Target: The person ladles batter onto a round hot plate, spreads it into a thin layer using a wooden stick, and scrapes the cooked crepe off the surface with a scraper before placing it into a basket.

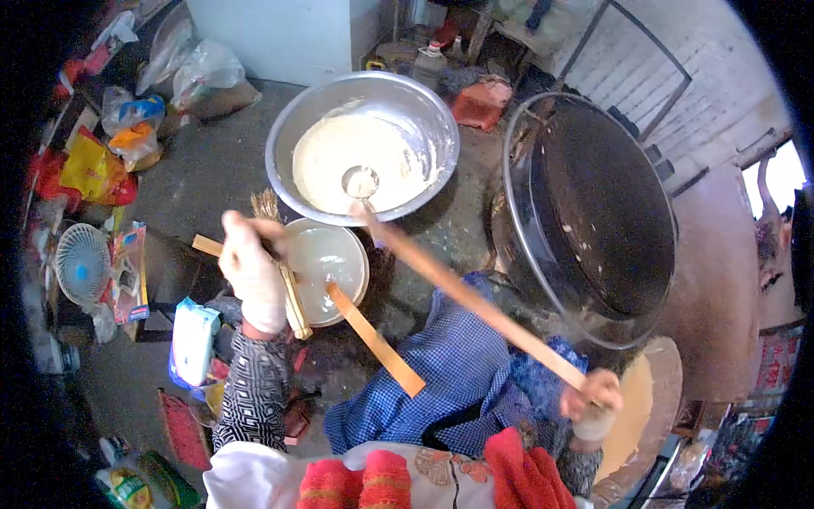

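My right hand (593,398) is closed around the far end of a long wooden handle of a ladle (483,310). The ladle's metal bowl rests in the pale batter (326,161) inside a large steel basin (282,110). My left hand (254,271), blurred by motion, is over the left rim of a smaller bowl of water (343,242). Beside it are a small straw brush (293,301) and a wooden stick (206,245) whose other end is hidden. Whether the fingers grip either, I cannot tell. A flat wooden scraper (377,339) leans out of the water bowl.
A large round dark griddle (606,204) with a metal rim stands at the right. Below it lies a round board with a tan flat sheet (632,411). Blue checked cloth (441,348) covers the middle front. Plastic bags, a white basket (83,263) and a wipes pack (193,339) are leftward.
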A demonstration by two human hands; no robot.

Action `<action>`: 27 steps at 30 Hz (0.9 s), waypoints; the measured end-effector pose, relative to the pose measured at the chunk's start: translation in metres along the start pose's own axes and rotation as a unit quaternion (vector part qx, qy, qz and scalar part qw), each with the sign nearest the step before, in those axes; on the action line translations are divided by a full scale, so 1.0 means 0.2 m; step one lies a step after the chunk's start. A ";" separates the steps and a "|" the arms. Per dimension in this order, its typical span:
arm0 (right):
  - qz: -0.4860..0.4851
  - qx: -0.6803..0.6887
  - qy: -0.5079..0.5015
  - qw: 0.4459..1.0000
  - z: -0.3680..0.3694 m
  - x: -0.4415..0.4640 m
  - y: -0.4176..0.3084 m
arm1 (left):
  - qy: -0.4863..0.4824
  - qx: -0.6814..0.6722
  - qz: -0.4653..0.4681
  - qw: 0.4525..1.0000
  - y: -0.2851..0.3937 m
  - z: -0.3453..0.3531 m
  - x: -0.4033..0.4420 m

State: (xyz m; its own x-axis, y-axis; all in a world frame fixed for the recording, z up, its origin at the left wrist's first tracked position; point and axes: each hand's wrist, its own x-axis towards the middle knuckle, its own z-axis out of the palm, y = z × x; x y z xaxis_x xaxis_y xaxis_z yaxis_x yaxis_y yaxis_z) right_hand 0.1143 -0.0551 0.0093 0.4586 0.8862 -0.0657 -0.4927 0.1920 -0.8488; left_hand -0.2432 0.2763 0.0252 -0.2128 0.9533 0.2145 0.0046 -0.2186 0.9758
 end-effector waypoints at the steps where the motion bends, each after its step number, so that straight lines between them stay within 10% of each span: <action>1: 0.019 0.018 -0.024 0.999 -0.12 -0.05 0.00 | -0.005 -0.017 -0.031 0.999 -0.08 0.02 0.11; 3: 0.071 0.004 -0.079 0.994 -0.24 -0.10 0.04 | -0.107 0.024 -0.116 0.987 -0.40 0.04 0.23; 5: 0.121 0.036 -0.020 0.992 -0.06 -0.05 0.13 | -0.197 -0.053 -0.395 0.896 -0.62 0.21 0.19; 10: 0.103 -0.118 0.148 0.977 0.12 0.21 0.30 | -0.215 -0.198 -0.467 0.834 -1.09 0.64 0.18; 20: 0.002 -0.443 0.196 0.875 -0.38 -0.22 0.78 | -0.318 0.168 -0.318 0.877 -1.11 0.57 0.34; 21: 0.214 -0.258 0.274 0.901 -0.16 -0.15 0.64 | -0.333 0.290 -0.324 0.837 -1.08 0.65 0.44; 25: 0.157 -0.243 0.252 0.923 -0.21 -0.13 0.69 | -0.326 0.538 -0.010 0.777 -1.69 0.89 0.90; 27: 0.165 -0.256 0.287 0.908 -0.14 -0.11 0.65 | -0.354 0.537 -0.146 0.752 -1.78 1.00 1.00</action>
State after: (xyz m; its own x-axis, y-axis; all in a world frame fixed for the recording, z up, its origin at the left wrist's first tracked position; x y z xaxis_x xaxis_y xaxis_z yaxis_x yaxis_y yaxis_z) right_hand 0.0621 -0.0619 -0.1140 0.7309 0.4663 -0.4983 -0.3320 -0.3950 -0.8566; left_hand -0.0915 0.5872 -0.2706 0.2126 0.8834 -0.4176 0.9260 -0.0458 0.3747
